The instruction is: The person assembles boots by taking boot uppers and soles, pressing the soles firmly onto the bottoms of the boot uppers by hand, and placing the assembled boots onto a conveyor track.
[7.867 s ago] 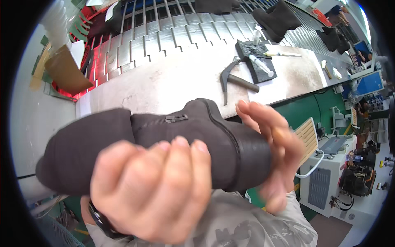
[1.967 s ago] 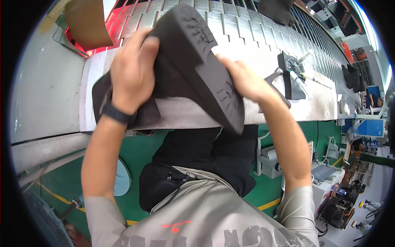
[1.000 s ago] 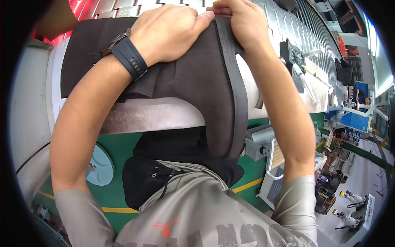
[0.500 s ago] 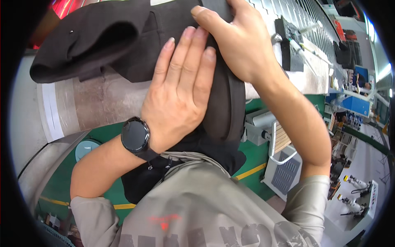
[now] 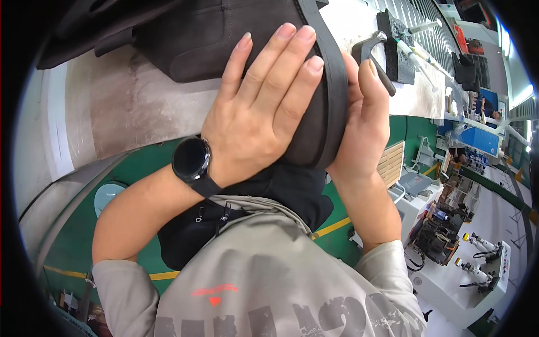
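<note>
A dark brown boot (image 5: 208, 56) with a thick black sole (image 5: 332, 84) lies on its side at the bench edge, its shaft toward the upper left. Flat on the upper, near the sole, rests my left hand (image 5: 252, 118), fingers stretched out and slightly apart. My right hand (image 5: 362, 123) cups the sole from the right, thumb raised beside it. Its other fingers are partly hidden behind the sole. Just past the right thumb lies what looks like a hammer (image 5: 383, 76) with a metal head.
A black block (image 5: 396, 53) holding white syringe-like tubes (image 5: 424, 27) stands at the bench's far right. The worn bench surface (image 5: 129, 106) runs to the left. Below are a pale blue round stool (image 5: 109, 196), the green floor and a white machine (image 5: 466, 281) at right.
My right hand has come down from the boot's top to the sole's right side. The boot has shifted up and tilted, showing more of the sole edge. My left hand stays flat on it.
</note>
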Demonstrator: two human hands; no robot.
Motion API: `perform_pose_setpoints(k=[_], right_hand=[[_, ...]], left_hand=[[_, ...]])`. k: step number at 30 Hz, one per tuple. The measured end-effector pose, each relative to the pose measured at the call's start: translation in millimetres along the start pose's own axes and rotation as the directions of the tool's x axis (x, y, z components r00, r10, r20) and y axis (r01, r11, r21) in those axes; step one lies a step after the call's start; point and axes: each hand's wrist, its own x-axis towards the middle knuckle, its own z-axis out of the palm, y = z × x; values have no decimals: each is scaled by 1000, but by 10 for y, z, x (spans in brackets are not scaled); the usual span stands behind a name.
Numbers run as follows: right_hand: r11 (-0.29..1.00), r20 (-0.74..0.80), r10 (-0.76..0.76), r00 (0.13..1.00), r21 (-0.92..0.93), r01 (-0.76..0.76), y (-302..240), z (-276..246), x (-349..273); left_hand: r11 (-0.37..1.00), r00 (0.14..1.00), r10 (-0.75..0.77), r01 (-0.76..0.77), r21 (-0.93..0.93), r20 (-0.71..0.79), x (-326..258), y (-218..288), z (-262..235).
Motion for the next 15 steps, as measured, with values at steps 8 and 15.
perform_pose_setpoints(k=[8, 15], right_hand=[[781, 100, -102, 990, -609, 142, -165, 79, 17], [993, -17, -8, 1000, -122, 5, 14, -109, 29]], left_hand=[[995, 995, -90, 89, -40, -32, 15, 151, 6], [994, 997, -73, 73, -82, 5, 40, 75, 6]])
